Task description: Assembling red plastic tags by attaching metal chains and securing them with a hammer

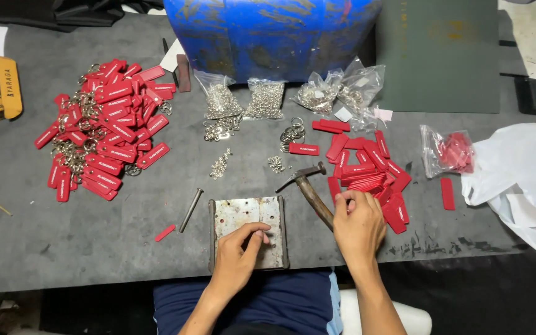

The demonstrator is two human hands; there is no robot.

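Currently the left hand (pixel 238 248) rests on the metal plate (pixel 246 217) at the near edge of the table (pixel 63 236), thumb and forefinger pinched on something small at the plate's right side; too small to identify. Right hand (pixel 358 224) sits just right of the plate, fingers curled onto the loose red tags (pixel 367 167); I cannot tell if it has 1 gripped yet. Hammer (pixel 308 186) lies between the plate and that pile, head pointing far-left, handle running under the right hand.

My read for doing this step well: pull 1 tag only, keep the pinched part flat and steady on the plate, and keep fingers off the strike zone.

Counts:
- 1 plate, 1 hammer, 1 metal rod (pixel 190 209) left of the plate
- 1 stray tag (pixel 165 232) near the rod, 1 more (pixel 447 193) far right
- 2 bags of small rings (pixel 243 99), plus clear bags (pixel 342 90) of bigger rings, number unclear
- 1 bag of tags (pixel 451 151)
- finished tags with rings (pixel 103 127), far left: dozens, not countable
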